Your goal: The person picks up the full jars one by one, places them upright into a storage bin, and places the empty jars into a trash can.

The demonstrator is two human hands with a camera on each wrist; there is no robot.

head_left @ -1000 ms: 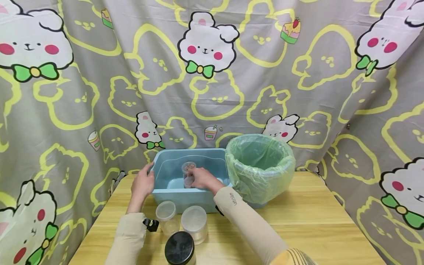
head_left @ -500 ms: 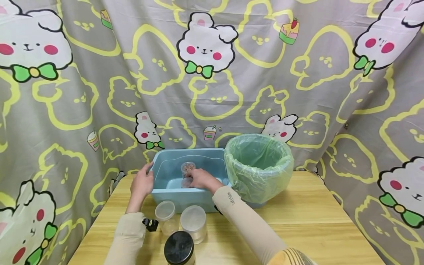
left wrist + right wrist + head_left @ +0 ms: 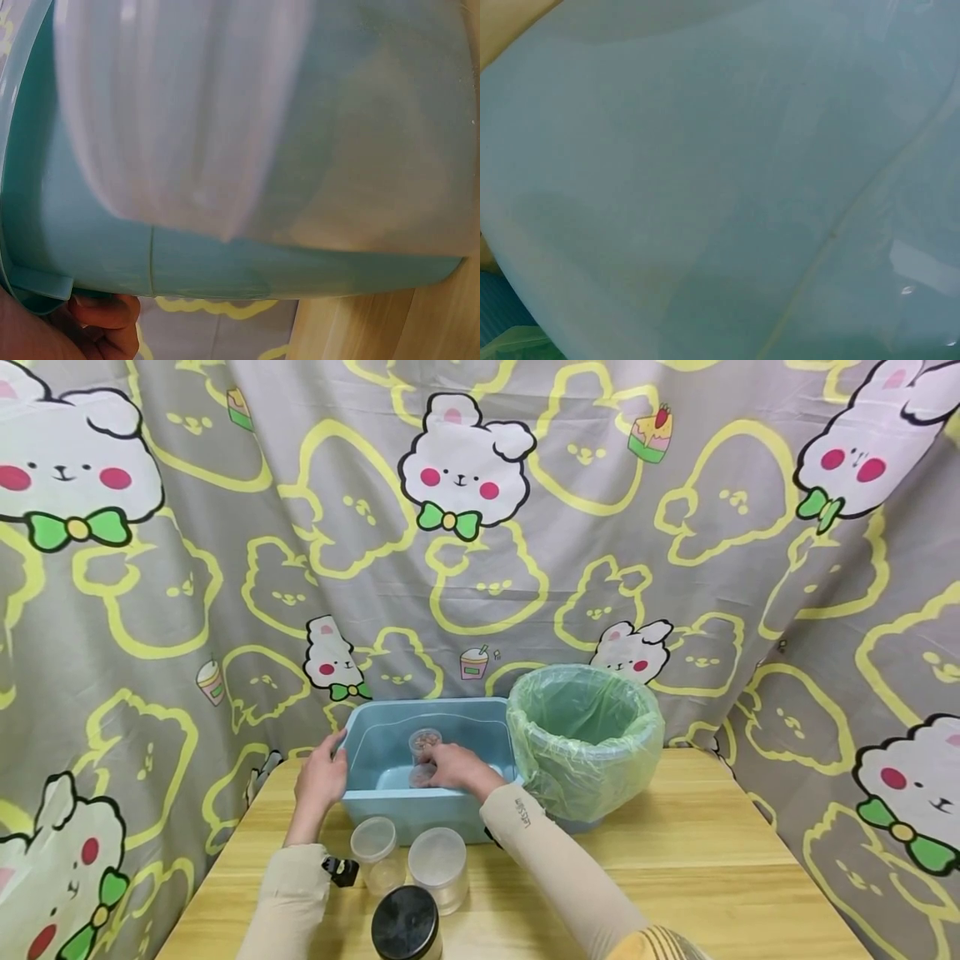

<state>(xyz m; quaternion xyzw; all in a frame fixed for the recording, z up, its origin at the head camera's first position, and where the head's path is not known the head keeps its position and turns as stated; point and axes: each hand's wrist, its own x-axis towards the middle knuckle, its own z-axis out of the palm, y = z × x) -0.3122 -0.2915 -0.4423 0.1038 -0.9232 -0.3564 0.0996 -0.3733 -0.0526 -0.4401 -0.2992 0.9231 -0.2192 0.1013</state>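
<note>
My left hand (image 3: pixel 321 779) grips the left rim of a blue plastic tub (image 3: pixel 442 814); in the left wrist view its curled fingers (image 3: pixel 112 311) show at the tub's edge. Inside the tub, my right hand (image 3: pixel 459 766) reaches over the front wall and holds a small clear plastic container (image 3: pixel 422 774) by its upper part. Just behind it stands another small clear container (image 3: pixel 425 741) with brownish bits in it. The right wrist view shows mostly the tub's wall (image 3: pixel 667 150), and the right hand is out of sight there.
In front of the tub stand two clear jars with pale lids, a narrower jar (image 3: pixel 375 843) and a wider jar (image 3: pixel 438 864). Nearer is a black-lidded jar (image 3: pixel 406 922). A bin with a green liner (image 3: pixel 592 768) stands right of the tub on the wooden table (image 3: pixel 697 860).
Both hands keep their places on the tub and the small container. The small containers shift very slightly; the whole head view drifts a little.
</note>
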